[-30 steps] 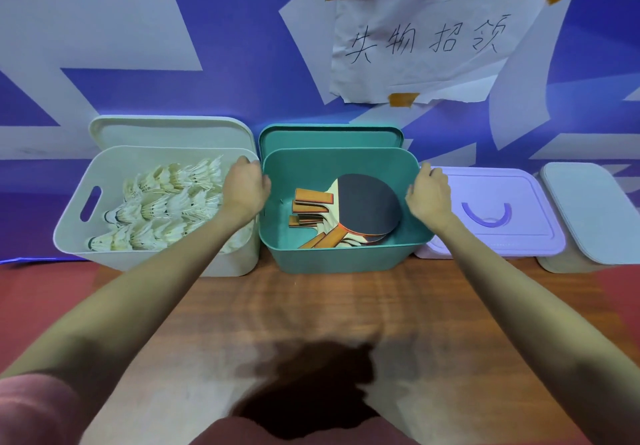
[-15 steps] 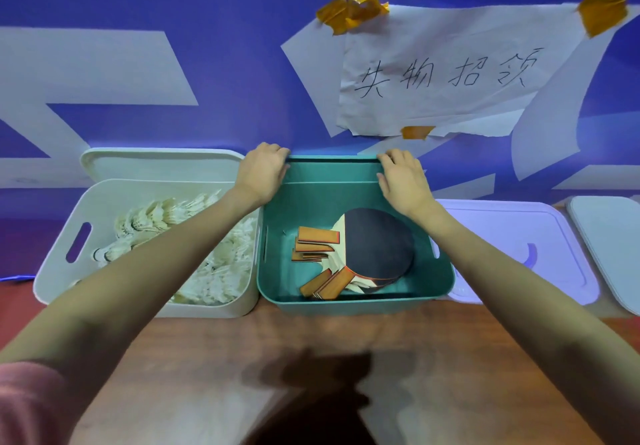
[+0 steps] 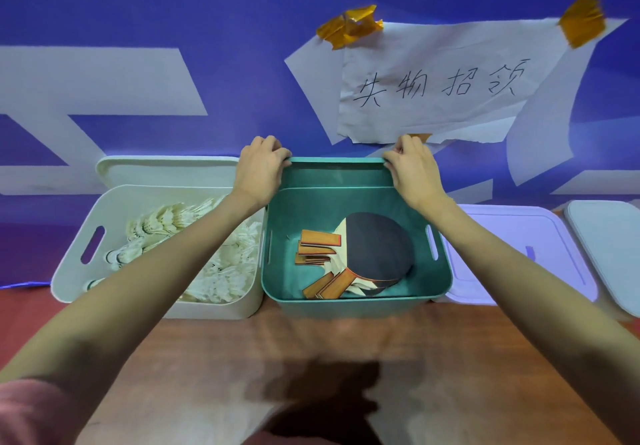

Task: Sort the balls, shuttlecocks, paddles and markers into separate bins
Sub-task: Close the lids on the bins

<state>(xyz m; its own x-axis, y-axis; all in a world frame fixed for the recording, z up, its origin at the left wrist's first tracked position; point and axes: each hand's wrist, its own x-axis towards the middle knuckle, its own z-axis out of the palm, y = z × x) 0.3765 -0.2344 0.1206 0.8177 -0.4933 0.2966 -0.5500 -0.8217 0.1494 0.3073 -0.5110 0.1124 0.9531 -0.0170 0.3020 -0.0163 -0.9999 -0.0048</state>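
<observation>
A teal bin (image 3: 356,301) stands at the middle of the table's far edge and holds several paddles (image 3: 375,254) with dark faces and wooden handles. Its teal lid (image 3: 337,172) stands upright behind it against the wall. My left hand (image 3: 261,167) grips the lid's top left corner and my right hand (image 3: 414,167) grips its top right corner. To the left, a white bin (image 3: 74,237) is full of white shuttlecocks (image 3: 221,271), partly hidden by my left forearm. No balls or markers are visible.
A white lid (image 3: 166,169) leans behind the white bin. To the right are a closed lavender bin (image 3: 512,254) and a closed grey-white bin (image 3: 609,247). A taped paper sign (image 3: 436,81) hangs on the blue wall. The wooden table (image 3: 311,347) lies in front.
Both hands moved from the teal bin's sides to the back and took hold of the upright lid's top corners. The view has shifted closer and downward.
</observation>
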